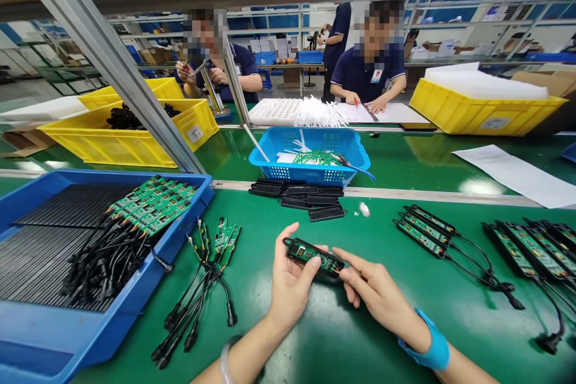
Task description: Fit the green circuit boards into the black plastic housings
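A narrow black plastic case with a green circuit board [306, 254] in it is held tilted above the bench. My left hand [288, 288] is closed around its left part, the thumb lying on the board's lower edge. At the other end, my right hand [375, 291] pinches the case's tip beside some thin coloured wires. Beyond my hands lie several bare black cases [308, 191], loosely piled. Several circuit boards with black cables [204, 279] rest on the bench to my left. To the right lie cased boards with cables [425, 231] and a further row of them [535, 249].
A blue tray [36, 345] at left holds black strips and cabled boards. A blue basket [310, 175] with green and white strips stands ahead, near yellow bins [148, 153]. A metal post [121, 72] slants across the left. Co-workers [371, 66] sit opposite.
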`<state>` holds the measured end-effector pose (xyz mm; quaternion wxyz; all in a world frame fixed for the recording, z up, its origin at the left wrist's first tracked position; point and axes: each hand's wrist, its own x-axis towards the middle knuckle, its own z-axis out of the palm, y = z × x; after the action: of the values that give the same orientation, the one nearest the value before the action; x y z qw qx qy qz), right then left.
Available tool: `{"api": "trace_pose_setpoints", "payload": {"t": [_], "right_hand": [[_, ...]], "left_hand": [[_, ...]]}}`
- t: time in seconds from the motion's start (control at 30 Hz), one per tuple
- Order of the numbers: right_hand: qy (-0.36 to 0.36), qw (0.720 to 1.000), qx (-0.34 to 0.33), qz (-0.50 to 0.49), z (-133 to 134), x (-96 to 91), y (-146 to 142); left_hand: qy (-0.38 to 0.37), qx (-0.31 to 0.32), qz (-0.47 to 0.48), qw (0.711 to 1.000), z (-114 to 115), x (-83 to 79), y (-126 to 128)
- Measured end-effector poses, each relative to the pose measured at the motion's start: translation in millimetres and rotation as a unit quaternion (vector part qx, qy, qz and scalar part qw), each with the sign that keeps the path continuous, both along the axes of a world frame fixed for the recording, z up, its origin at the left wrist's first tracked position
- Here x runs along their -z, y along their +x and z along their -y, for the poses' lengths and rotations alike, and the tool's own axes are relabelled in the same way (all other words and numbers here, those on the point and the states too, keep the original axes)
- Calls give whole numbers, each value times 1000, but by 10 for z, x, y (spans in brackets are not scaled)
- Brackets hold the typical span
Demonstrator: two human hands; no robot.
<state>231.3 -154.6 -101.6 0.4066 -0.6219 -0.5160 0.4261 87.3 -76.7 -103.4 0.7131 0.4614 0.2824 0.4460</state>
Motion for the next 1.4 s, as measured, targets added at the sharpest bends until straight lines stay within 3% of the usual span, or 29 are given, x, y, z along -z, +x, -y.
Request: {"api": "trace_pose_setpoints", "payload": {"t": [0.3,0.37,0.47,0.57,0.67,0.83,0.93,1.03,1.23,1.4], "right_hand": [[65,992,41,103,5,-7,-51],[56,994,15,94,17,-35,-50],[76,989,-67,103,33,-81,-47],[136,975,-44,172,25,-47,-42],[200,947,-17,253,0,60,-28],[289,870,-52,397,-11,144,-7],[334,825,-68,451,-9,122,-4],[362,804,-72,466,-15,109,5],[380,806,-67,449,-32,154,34],[334,853,-55,397,-28,200,-17]], "left_hand": [[-15,-2,23,1000,55,-19,22],[-31,1,26,999,23,-55,2],[-102,70,-11,992,-58,-78,-36],[-128,164,-96,973,-102,-12,-40],[-48,207,-169,963,-78,115,-14],[138,208,-274,929,-35,301,4],[161,208,-323,909,-42,349,-2],[168,207,-335,904,-43,352,-3],[183,205,-336,901,-30,321,-9],[193,197,-372,886,-30,279,-11]]}}
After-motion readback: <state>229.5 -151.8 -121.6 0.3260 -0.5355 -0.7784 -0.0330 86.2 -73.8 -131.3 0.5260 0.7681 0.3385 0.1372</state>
